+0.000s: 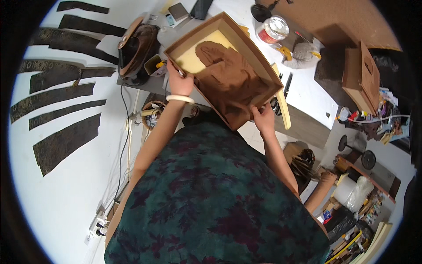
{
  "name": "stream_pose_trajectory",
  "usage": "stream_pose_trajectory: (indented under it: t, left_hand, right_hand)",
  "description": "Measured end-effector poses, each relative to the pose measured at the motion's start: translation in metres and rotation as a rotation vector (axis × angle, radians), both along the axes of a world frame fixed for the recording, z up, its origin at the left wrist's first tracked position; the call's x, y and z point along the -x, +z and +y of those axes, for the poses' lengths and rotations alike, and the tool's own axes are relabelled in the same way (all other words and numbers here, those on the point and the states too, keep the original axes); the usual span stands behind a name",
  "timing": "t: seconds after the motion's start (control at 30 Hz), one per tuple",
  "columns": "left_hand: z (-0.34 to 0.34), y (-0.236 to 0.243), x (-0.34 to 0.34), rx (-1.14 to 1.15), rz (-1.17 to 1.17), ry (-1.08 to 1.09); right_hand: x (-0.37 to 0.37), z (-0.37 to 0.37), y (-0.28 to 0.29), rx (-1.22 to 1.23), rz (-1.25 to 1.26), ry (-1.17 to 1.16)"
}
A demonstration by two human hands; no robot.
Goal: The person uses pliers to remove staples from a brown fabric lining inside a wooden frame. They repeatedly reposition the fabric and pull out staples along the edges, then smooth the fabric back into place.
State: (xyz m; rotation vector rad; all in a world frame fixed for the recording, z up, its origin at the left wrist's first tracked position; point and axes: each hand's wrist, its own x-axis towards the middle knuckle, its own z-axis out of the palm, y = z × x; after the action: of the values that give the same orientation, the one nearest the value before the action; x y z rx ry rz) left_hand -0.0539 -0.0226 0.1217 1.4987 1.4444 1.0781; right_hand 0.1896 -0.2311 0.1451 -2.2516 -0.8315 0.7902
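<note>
In front of me I hold an open brown box (254, 49) with raised walls, tilted over the desk's front edge. Inside it lies a crumpled brown soft cloth or bag (231, 72), with a pale yellow pad (187, 60) showing beside it. My left hand (179, 82), a cream bangle at its wrist, is closed on the box's left wall. With thumb and fingers, my right hand (263, 119) grips the near right corner. Some fingers of both hands are hidden by the box.
A dark brown handbag (140, 50) stands left on the desk, beside a small container (155, 66). To the right are a can (273, 30), a greyish glove-like cloth (303, 55), scissors (275, 106) and a brown box (358, 79). Dark strips (68, 143) hang on the wall.
</note>
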Motion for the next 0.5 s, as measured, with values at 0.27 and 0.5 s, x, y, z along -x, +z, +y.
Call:
stream_pose_trajectory:
  t: [0.27,0.5]
  left_hand:
    - [0.034,-0.01,-0.002,0.019,-0.079,-0.097]
    - [0.057,0.01,-0.003,0.139,-0.062,-0.182]
  right_hand:
    - [-0.049,0.008,0.014,-0.041,-0.102,-0.111]
    - [-0.076,0.043,0.032,-0.136,-0.213,0.181]
